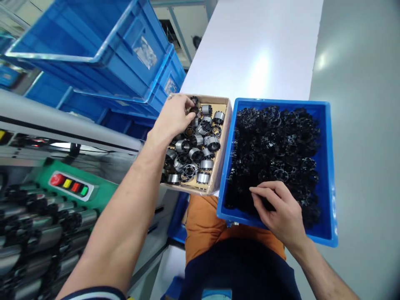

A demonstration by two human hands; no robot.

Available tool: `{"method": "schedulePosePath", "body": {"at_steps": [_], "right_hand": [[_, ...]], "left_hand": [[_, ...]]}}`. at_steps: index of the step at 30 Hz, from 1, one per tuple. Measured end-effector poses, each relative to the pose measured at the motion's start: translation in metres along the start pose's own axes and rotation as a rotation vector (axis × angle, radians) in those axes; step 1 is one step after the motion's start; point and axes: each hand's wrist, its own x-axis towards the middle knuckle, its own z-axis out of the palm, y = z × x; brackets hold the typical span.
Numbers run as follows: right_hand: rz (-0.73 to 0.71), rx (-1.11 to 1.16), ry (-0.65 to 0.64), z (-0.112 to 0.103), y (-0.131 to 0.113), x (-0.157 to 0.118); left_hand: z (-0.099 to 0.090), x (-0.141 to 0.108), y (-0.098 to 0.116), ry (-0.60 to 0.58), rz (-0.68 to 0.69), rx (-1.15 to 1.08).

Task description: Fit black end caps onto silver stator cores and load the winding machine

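Observation:
My left hand (176, 114) is at the far left corner of a shallow cardboard box (229, 121), thumb and index finger closed round a dark-edged cylindrical part (195, 110). Silver cylinders with black toothed rims (203, 178) lie loosely in this box, some upright and some on their sides. My right hand (279, 208) is over the near part of a blue tray (330, 166). Its thumb and index finger are pressed together against the black parts; whatever is between them is too dark to make out. Black toothed ring parts (275, 141) fill much of the tray.
Large stacked blue crates (125, 62) stand at the upper left. A green machine panel (106, 188) with coloured buttons (75, 186) and rows of metal cylinders (46, 239) is at the lower left. The white table surface (240, 50) stretches away beyond both containers.

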Motion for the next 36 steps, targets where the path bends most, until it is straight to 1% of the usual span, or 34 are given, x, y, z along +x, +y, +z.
{"method": "schedulePosePath", "body": {"at_steps": [1,2,4,7,8,9,11,13,16,18,20,23,26,29,30,32,34,36], "right_hand": [[0.0,0.007,-0.007,0.0,0.001,0.0],[-0.002,0.012,-0.017,0.001,0.003,0.0],[-0.015,0.021,-0.044,0.001,0.007,0.0],[-0.058,0.022,-0.097,0.001,0.01,-0.001],[-0.089,0.02,-0.121,0.001,0.01,-0.003],[-0.128,0.016,-0.147,0.001,0.008,-0.005],[-0.214,-0.007,-0.199,0.002,0.0,-0.013],[-0.28,-0.054,-0.235,0.006,-0.008,-0.024],[-0.328,-0.139,-0.24,0.016,-0.015,-0.039],[-0.353,-0.186,-0.225,0.022,-0.011,-0.044],[-0.377,-0.227,-0.209,0.025,-0.004,-0.042],[-0.397,-0.279,-0.177,0.028,0.009,-0.033],[-0.416,-0.304,-0.144,0.028,0.017,-0.025],[-0.447,-0.288,-0.124,0.027,0.02,-0.022],[-0.456,-0.277,-0.12,0.027,0.02,-0.021],[-0.474,-0.249,-0.104,0.028,0.018,-0.019],[-0.483,-0.211,-0.082,0.03,0.016,-0.015],[-0.484,-0.162,-0.055,0.032,0.012,-0.012]], "left_hand": [[0.0,-0.013,0.001,0.036,0.016,-0.023],[-0.002,-0.031,0.006,0.077,0.033,-0.027],[-0.009,-0.081,0.027,0.16,0.08,-0.002],[-0.02,-0.175,0.067,0.23,0.142,0.051],[-0.021,-0.209,0.077,0.266,0.15,0.053],[-0.022,-0.242,0.083,0.282,0.128,0.059],[-0.019,-0.304,0.086,0.272,0.004,0.053],[-0.017,-0.359,0.078,0.258,-0.133,0.003],[-0.02,-0.428,0.062,0.274,-0.312,-0.07],[-0.027,-0.467,0.056,0.321,-0.394,-0.104],[-0.036,-0.502,0.054,0.39,-0.448,-0.13],[-0.048,-0.547,0.054,0.502,-0.49,-0.155],[-0.057,-0.585,0.058,0.599,-0.519,-0.159],[-0.066,-0.618,0.066,0.698,-0.524,-0.137],[-0.071,-0.628,0.069,0.733,-0.527,-0.099],[-0.083,-0.648,0.072,0.822,-0.573,0.049],[-0.101,-0.667,0.069,0.932,-0.677,0.251],[-0.123,-0.683,0.062,1.027,-0.812,0.425]]}}
